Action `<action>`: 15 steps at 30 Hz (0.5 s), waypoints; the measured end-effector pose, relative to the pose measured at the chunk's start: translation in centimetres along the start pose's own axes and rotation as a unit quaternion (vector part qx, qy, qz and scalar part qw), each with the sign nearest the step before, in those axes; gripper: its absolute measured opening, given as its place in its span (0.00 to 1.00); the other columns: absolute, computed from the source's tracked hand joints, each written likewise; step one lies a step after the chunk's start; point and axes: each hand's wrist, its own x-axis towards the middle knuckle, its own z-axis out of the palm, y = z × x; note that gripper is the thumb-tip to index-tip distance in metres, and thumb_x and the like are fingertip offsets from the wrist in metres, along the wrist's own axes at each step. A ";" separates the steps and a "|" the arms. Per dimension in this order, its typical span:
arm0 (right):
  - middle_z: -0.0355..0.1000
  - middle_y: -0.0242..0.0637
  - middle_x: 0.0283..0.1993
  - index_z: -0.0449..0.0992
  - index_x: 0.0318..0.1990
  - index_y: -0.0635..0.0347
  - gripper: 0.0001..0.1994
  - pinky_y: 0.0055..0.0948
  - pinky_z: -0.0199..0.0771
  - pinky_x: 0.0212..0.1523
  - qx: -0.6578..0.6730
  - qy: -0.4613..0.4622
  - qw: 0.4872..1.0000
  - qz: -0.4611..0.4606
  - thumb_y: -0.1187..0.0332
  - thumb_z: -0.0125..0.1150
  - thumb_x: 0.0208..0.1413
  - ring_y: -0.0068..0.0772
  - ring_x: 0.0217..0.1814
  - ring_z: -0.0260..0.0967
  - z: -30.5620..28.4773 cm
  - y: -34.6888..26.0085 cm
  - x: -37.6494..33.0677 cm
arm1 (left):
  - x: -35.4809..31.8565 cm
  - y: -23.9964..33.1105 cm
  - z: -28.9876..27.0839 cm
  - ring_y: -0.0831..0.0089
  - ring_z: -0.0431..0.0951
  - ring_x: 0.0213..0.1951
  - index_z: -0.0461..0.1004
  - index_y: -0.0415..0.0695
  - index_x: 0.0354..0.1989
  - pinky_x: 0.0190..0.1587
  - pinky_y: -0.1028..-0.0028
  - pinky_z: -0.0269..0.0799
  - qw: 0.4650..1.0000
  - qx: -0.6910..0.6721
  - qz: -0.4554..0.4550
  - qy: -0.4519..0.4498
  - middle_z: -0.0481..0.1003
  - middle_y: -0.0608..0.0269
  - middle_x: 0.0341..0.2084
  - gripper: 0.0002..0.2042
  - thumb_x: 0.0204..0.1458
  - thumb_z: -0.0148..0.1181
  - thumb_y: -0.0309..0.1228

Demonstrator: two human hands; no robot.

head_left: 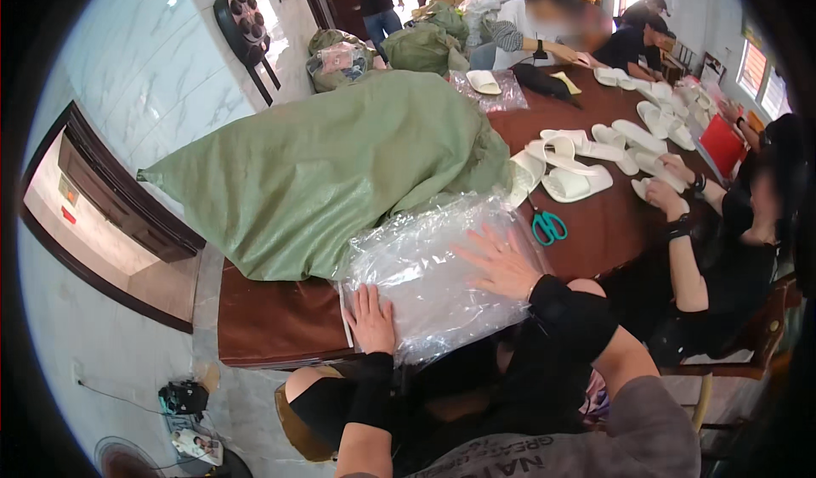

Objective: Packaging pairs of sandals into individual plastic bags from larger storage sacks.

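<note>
On the near edge of the long brown table (280, 321), I am pressing both my hands down on a stack of clear plastic bags (433, 265) lying right in front of me. Just beyond the stack, and touching its far edge, a big green woven sack (314, 172) is sprawling across the left half of the table, by far the largest thing on it. Over to the right of the sack, white slippers (574, 168) are lying scattered toward the far right end, where other people are sitting and handling them; one person's hands (671, 193) are resting on a slipper just past my right side.

My right hand (501, 261) is lying flat on the right part of the plastic, fingers spread wide and gripping nothing. My left hand (371, 316) is lying flat on the near left corner of the stack, fingers straight and close together, also holding nothing, only pushing down. Both my wrists are wearing black sleeves.

A pair of teal-handled scissors (548, 226) is lying on the bare wood just to the right of the plastic, near my right fingertips but not touching them.
</note>
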 end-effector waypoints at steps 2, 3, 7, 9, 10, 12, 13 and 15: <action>0.40 0.40 0.74 0.51 0.69 0.36 0.36 0.72 0.29 0.65 0.039 -0.143 0.982 0.113 0.41 0.52 0.54 0.57 0.76 0.30 4.2 3.2 -2.7 | 1.0 1.4 -0.2 0.64 0.54 0.67 0.60 0.52 0.64 0.67 0.46 0.39 0.999 0.018 -0.024 -0.046 0.57 0.65 0.65 0.26 0.57 0.50 0.44; 0.39 0.40 0.74 0.49 0.70 0.37 0.38 0.71 0.29 0.65 0.021 -0.123 0.987 0.099 0.37 0.48 0.54 0.56 0.76 0.31 5.0 3.5 -2.6 | 1.2 0.8 -0.1 0.64 0.54 0.67 0.60 0.52 0.64 0.67 0.46 0.39 0.998 0.024 -0.025 -0.049 0.57 0.65 0.65 0.26 0.57 0.50 0.44; 0.39 0.40 0.75 0.52 0.69 0.38 0.36 0.70 0.25 0.66 0.083 -0.104 0.985 0.114 0.39 0.48 0.55 0.55 0.76 0.29 6.7 1.7 -0.2 | 3.5 -3.0 0.5 0.65 0.53 0.67 0.60 0.54 0.64 0.66 0.43 0.39 0.999 0.029 0.015 -0.034 0.56 0.67 0.66 0.26 0.57 0.50 0.45; 0.41 0.40 0.74 0.52 0.69 0.39 0.36 0.69 0.26 0.66 0.041 -0.064 0.990 0.116 0.39 0.48 0.55 0.56 0.76 0.29 8.4 1.3 0.2 | 5.1 -4.8 0.3 0.64 0.51 0.68 0.60 0.51 0.64 0.64 0.40 0.39 0.996 -0.032 0.017 -0.085 0.54 0.65 0.67 0.27 0.57 0.51 0.45; 0.41 0.40 0.74 0.52 0.69 0.39 0.36 0.69 0.26 0.66 0.043 -0.059 0.991 0.115 0.39 0.48 0.55 0.56 0.76 0.29 8.6 1.4 0.3 | 5.5 -6.7 0.1 0.64 0.51 0.68 0.60 0.51 0.64 0.64 0.40 0.39 0.996 -0.028 0.020 -0.082 0.54 0.65 0.67 0.27 0.57 0.51 0.45; 0.43 0.40 0.74 0.54 0.68 0.39 0.35 0.68 0.26 0.67 0.066 -0.028 0.993 0.092 0.40 0.48 0.55 0.56 0.76 0.31 8.6 0.5 0.8 | 6.2 -11.6 -2.1 0.61 0.52 0.68 0.61 0.47 0.63 0.66 0.48 0.46 0.950 -0.184 0.096 -0.233 0.55 0.60 0.67 0.27 0.56 0.55 0.42; 0.43 0.40 0.74 0.54 0.68 0.39 0.35 0.68 0.26 0.67 0.066 -0.020 0.993 0.098 0.40 0.48 0.55 0.56 0.76 0.31 8.6 0.8 0.3 | 7.4 -11.6 -3.6 0.57 0.57 0.66 0.63 0.44 0.61 0.64 0.60 0.55 0.926 -0.254 0.098 -0.261 0.59 0.53 0.64 0.26 0.54 0.58 0.38; 0.44 0.40 0.73 0.55 0.68 0.39 0.35 0.67 0.26 0.67 0.066 -0.014 0.992 0.103 0.40 0.49 0.55 0.56 0.75 0.32 8.4 1.5 -0.7 | 9.2 -10.2 -6.8 0.57 0.74 0.50 0.72 0.40 0.51 0.51 0.69 0.69 0.960 -0.168 0.102 -0.201 0.74 0.50 0.47 0.17 0.53 0.58 0.33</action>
